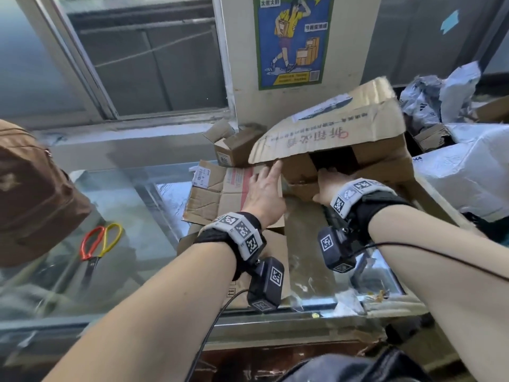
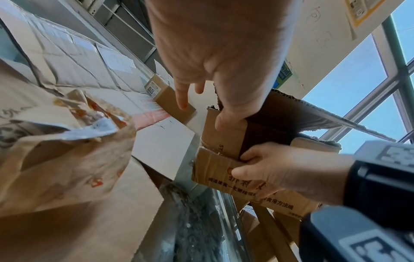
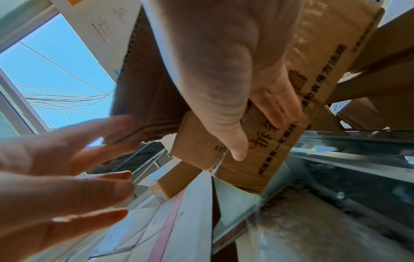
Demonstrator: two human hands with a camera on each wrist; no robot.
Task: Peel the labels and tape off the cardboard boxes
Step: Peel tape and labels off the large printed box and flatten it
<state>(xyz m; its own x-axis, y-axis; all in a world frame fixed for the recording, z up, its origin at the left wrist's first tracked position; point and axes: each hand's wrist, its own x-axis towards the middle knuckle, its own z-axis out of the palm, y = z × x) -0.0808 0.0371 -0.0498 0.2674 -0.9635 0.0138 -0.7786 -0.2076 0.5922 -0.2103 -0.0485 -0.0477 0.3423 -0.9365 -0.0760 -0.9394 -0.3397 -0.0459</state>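
A large brown cardboard box [image 1: 336, 133] with red printing lies tilted on the counter, its top flap raised. A white label [image 1: 322, 108] is stuck on that flap. My left hand [image 1: 265, 179] is open with spread fingers, the index tip touching the raised flap's front edge. In the left wrist view its thumb [image 2: 226, 117] rests on a side flap. My right hand [image 1: 329, 179] grips the box's lower flap [image 2: 215, 170], thumb outside and fingers inside the opening. Clear tape [image 3: 216, 163] shows at the flap corner.
Flattened cardboard [image 1: 217, 194] with a label lies under my left hand on the glass counter [image 1: 132, 205]. A small open box [image 1: 237, 147] stands behind it. Red-and-yellow scissors [image 1: 96, 244] and a brown bag [image 1: 33, 188] are at left. Plastic mail bags [image 1: 454, 97] pile up at right.
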